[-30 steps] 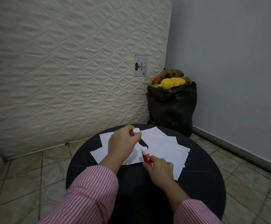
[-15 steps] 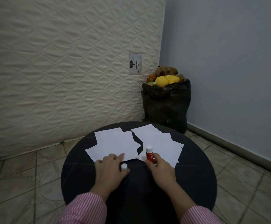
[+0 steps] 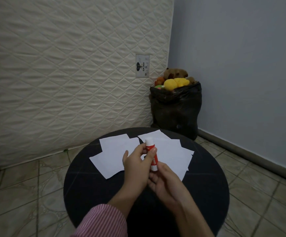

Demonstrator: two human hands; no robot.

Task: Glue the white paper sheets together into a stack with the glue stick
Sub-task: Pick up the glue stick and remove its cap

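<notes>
Several white paper sheets (image 3: 114,151) lie overlapped on the round black table (image 3: 87,185), in a left group and a right group (image 3: 174,151). A red glue stick (image 3: 151,155) with a white cap on top is held upright above the table's middle. My left hand (image 3: 135,166) pinches its upper part with thumb and fingers. My right hand (image 3: 164,182) grips its lower end from below.
A quilted mattress (image 3: 62,74) leans against the wall behind the table. A black bag (image 3: 175,110) full of plush toys stands in the corner. Tiled floor surrounds the table, and a grey wall (image 3: 241,65) is on the right.
The cap that my left hand held near the table is now on the glue stick. Both hands lifted the stick off the table and hold it together.
</notes>
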